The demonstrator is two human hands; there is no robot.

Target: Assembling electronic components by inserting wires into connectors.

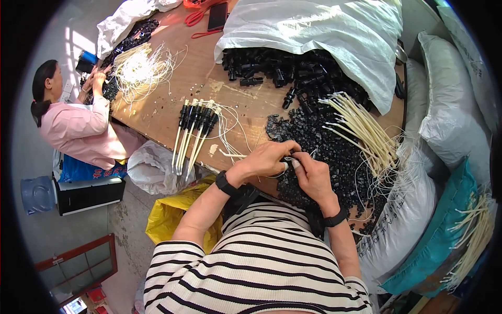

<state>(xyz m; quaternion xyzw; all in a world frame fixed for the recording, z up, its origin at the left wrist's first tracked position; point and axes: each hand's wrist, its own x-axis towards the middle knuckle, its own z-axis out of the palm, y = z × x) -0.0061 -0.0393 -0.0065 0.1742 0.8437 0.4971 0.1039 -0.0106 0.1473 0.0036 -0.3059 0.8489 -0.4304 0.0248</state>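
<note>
My left hand (264,158) is closed with its fingertips pinched together near the table's front edge. A cream-coloured stick (231,155) pokes out from behind it to the left. Between my hands a loop of thin white cord (289,158) shows, and the thumb and fingers of my right hand (315,177) close on it. Any small part at the fingertips is mostly hidden. Under and beyond my right hand spreads a heap of small black plastic pieces (334,149). A bundle of cream sticks with white cords (363,133) lies on that heap's right side.
Several cream sticks with black fittings (196,120) overhang the table edge at left. Larger black fittings (280,76) spill from a white sack (314,26). Full sacks (452,99) crowd the right side. A person in pink (78,120) works at the far left beside tangled cords (138,70).
</note>
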